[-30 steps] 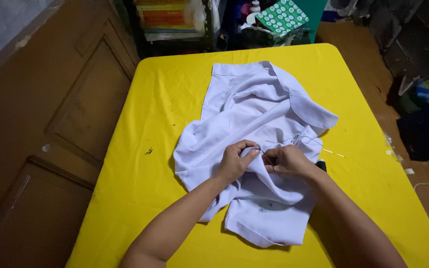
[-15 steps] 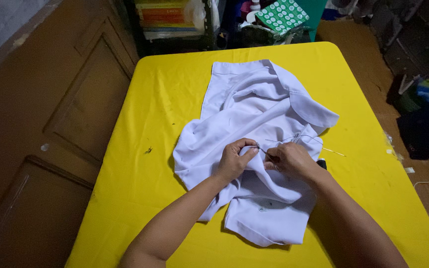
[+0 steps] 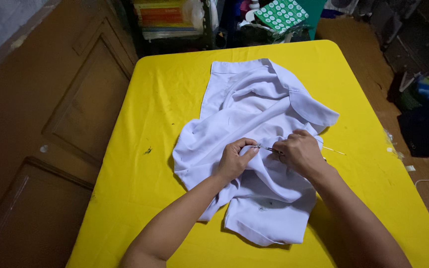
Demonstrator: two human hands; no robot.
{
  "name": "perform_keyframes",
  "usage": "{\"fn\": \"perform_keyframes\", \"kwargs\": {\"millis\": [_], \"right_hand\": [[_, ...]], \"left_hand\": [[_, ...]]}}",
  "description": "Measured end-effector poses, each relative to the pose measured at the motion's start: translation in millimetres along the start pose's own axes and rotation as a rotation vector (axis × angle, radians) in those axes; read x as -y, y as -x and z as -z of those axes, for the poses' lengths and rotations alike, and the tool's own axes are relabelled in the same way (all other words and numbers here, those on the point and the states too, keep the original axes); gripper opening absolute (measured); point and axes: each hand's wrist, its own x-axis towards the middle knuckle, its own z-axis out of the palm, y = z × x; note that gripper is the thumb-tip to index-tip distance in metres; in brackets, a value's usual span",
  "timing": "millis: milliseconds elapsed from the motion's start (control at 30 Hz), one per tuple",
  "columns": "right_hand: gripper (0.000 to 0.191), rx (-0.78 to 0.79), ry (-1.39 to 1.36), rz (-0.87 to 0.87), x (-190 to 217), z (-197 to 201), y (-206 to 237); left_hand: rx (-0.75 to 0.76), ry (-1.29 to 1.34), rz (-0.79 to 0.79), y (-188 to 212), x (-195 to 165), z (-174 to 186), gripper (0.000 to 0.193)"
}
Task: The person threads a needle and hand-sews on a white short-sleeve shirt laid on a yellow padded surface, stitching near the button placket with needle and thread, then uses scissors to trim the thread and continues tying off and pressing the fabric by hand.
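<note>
Nothing much moved: my left hand (image 3: 234,160) pinches the white shirt (image 3: 254,124), right hand (image 3: 299,151) holds a thin metal tool (image 3: 268,148) that I think could poke the fingers beside it.

tool (image 3: 268,148): thin and metallic, mostly hidden between the hands; perhaps a seam ripper, too small to tell
right hand (image 3: 300,153) fingers: curled out of sight
desk (image 3: 140,164) near corners: cut off by the bottom edge

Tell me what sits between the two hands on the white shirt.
In the head view, a thin metal tool bridges the gap between the left hand and right hand, over a pinched fold of the white shirt.
</note>
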Motion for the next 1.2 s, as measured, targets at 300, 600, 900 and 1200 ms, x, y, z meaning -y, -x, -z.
{"fn": "perform_keyframes", "kwargs": {"millis": [300, 600, 900, 1200], "right_hand": [[0.024, -0.088, 0.115, -0.005, 6.6, 13.3, -0.6], [0.031, 0.053, -0.539, -0.511, -2.4, 8.1, -1.5], [0.020, 0.030, -1.179, -0.626, 15.8, -22.2, -0.9], [0.012, 0.008, -1.004, -0.534, -2.8, -11.6, 4.0]], "left_hand": [[0.015, -0.043, 0.002, 0.6, 7.8, 1.7, 0.018], [0.012, 0.024, 0.008, -0.1, 6.9, 4.4, 0.016], [0.031, 0.049, -0.035, 0.2, 5.1, -4.3, 0.016], [0.011, 0.008, -0.039, 2.2, -2.8, -4.1, 0.014]]}}
